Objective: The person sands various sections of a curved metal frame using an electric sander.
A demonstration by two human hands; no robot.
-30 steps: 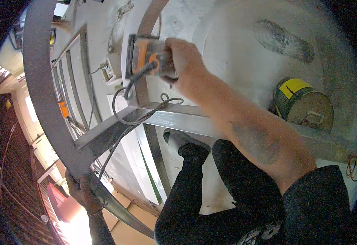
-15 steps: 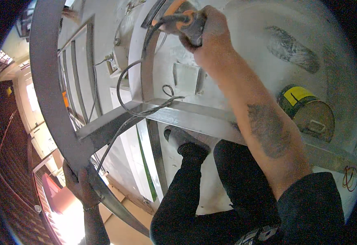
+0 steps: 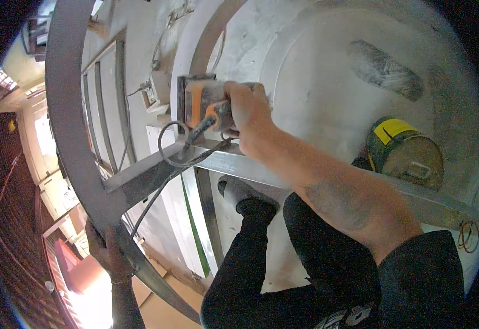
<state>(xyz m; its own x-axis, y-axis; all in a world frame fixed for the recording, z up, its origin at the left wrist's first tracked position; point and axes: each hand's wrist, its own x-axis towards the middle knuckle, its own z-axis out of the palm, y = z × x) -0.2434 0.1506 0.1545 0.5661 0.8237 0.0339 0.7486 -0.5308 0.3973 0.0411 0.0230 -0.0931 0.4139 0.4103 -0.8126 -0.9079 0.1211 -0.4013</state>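
Observation:
My right hand [image 3: 249, 109] is wrapped round an orange and black electric sander [image 3: 197, 104]. The sander's flat pad lies against the inner curved bar [image 3: 202, 52] of a large grey frame, just above where that bar meets the crossbar [image 3: 261, 164]. From its rear a dark power cord [image 3: 165, 159] loops over the crossbar and hangs down to the left. At the lower left my left hand [image 3: 105, 252] grips the outer curved bar [image 3: 67, 93] of the same frame, some of its fingers hidden behind the bar.
A dark round can [image 3: 409, 153] with a yellow label lies on its side beyond the crossbar at right. A coil of thin wire [image 3: 468, 236] sits near the right edge. A ladder-like grey frame [image 3: 102, 109] stands at left. My legs [image 3: 239, 257] are below the crossbar.
My right hand has brought the sander down along the inner curved bar, toward the crossbar. The cord's loop has tightened and lowered. My left hand stays at the outer bar.

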